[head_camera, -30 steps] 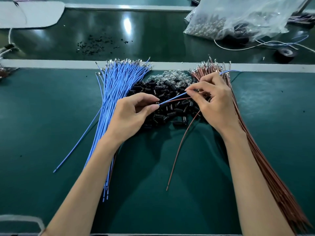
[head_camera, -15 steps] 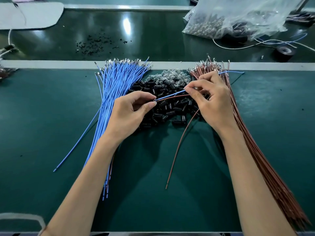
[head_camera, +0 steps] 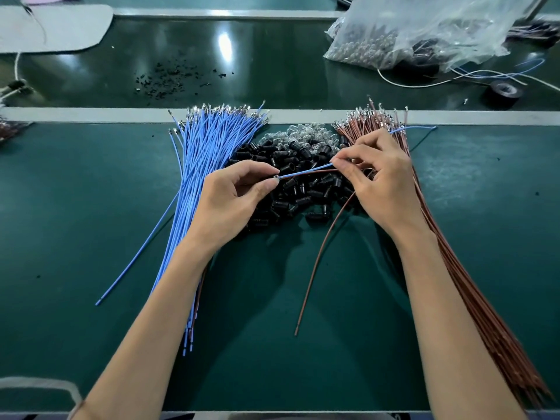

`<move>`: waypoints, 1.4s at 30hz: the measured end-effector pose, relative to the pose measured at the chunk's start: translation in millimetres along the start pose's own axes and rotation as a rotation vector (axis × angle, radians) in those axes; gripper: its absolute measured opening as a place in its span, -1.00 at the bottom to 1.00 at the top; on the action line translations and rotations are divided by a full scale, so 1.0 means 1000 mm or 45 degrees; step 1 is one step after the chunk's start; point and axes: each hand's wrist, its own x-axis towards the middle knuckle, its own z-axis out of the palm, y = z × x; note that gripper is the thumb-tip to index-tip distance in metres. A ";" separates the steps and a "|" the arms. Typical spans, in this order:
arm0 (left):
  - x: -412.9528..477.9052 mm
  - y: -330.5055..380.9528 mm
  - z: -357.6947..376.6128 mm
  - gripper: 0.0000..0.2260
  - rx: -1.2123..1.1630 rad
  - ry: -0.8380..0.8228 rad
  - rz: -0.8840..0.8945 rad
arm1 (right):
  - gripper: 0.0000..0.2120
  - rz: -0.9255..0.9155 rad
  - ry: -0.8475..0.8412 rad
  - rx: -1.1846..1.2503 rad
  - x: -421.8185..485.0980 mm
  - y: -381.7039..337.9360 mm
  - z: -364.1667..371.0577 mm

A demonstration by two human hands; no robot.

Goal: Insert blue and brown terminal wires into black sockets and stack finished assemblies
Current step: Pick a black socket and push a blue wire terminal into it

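My left hand (head_camera: 233, 201) pinches a small black socket (head_camera: 276, 177) between thumb and forefinger, mostly hidden by the fingers. My right hand (head_camera: 378, 180) pinches a blue wire (head_camera: 306, 171) and a brown wire (head_camera: 318, 262) together; both wire ends run leftward into the socket. The brown wire's tail curves down onto the mat. Below the hands lies a pile of black sockets (head_camera: 297, 192). A fan of blue wires (head_camera: 209, 153) lies at the left and a bundle of brown wires (head_camera: 472, 292) at the right.
Clear glass bulbs (head_camera: 303, 136) lie behind the socket pile. Across a grey rail (head_camera: 91, 115), the far belt carries a plastic bag of parts (head_camera: 418, 31), a black tape roll (head_camera: 504, 92), black crumbs (head_camera: 169, 78) and a white sheet (head_camera: 51, 28).
Both hands have drifted slightly up and left over the socket pile, still holding the socket and the two wires. The gap between them has stayed about the same.
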 end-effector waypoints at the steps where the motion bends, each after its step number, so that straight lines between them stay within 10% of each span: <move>1: -0.001 0.000 0.001 -0.83 0.003 -0.009 0.003 | -0.88 -0.006 -0.002 -0.002 0.000 0.000 0.001; 42: -0.006 0.009 0.005 -0.84 0.624 0.124 0.346 | -0.86 -0.173 -0.130 0.096 -0.008 -0.016 0.025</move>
